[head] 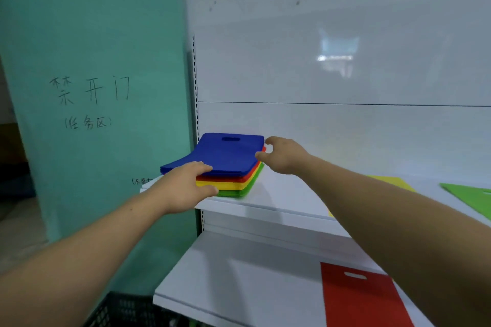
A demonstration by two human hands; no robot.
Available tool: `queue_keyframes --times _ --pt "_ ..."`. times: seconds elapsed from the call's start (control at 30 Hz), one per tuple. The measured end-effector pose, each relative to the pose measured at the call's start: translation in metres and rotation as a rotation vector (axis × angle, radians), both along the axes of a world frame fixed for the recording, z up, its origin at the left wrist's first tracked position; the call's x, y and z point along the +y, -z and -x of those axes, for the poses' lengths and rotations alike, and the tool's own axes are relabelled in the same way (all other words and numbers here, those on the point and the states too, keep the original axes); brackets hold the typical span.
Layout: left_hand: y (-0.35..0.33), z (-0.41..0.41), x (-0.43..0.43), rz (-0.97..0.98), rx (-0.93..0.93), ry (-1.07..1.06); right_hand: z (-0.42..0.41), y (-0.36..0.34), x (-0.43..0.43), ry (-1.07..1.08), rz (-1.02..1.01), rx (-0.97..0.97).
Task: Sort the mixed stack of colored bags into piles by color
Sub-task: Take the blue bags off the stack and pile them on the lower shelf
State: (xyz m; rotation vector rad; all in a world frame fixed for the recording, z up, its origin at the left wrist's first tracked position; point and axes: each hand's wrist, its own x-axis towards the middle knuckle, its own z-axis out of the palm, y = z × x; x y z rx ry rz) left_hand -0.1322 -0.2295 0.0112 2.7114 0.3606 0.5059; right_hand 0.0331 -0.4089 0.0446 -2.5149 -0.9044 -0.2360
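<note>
A mixed stack of flat bags (233, 178) lies at the left end of the upper white shelf (287, 194), with blue bags (225, 154) on top, then red, yellow and green layers. My left hand (186, 186) grips the stack's near left corner, fingers on the blue top and thumb against the lower layers. At the stack's right edge, my right hand (284, 156) has its fingers curled around the edge of the blue bags. A yellow bag (393, 183) and a green bag (470, 194) lie further right on the same shelf. One red bag (358, 297) lies on the lower shelf.
A teal panel with handwritten characters (93, 98) stands left of the shelving. The white back wall (332, 66) rises behind the shelves. A dark plastic crate (125, 310) sits on the floor at the lower left. The lower shelf (239, 273) juts forward beneath my arms.
</note>
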Motion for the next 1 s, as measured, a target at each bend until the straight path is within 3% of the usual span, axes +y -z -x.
queue_keyframes --times 0.47,0.67,0.9,1.0 --pt "0.008 -0.122 0.12 0.002 0.008 -0.088 -0.141 0.036 0.113 0.005 0.005 0.029" --pt "0.011 -0.165 0.161 0.042 0.008 -0.102 -0.18 0.051 0.137 0.202 0.033 0.061" --pt "0.016 -0.186 0.192 0.082 0.296 -0.031 -0.187 0.063 0.144 0.219 -0.106 0.203" --pt "0.017 -0.187 0.195 0.08 0.287 -0.004 -0.182 0.062 0.144 0.258 -0.195 0.213"
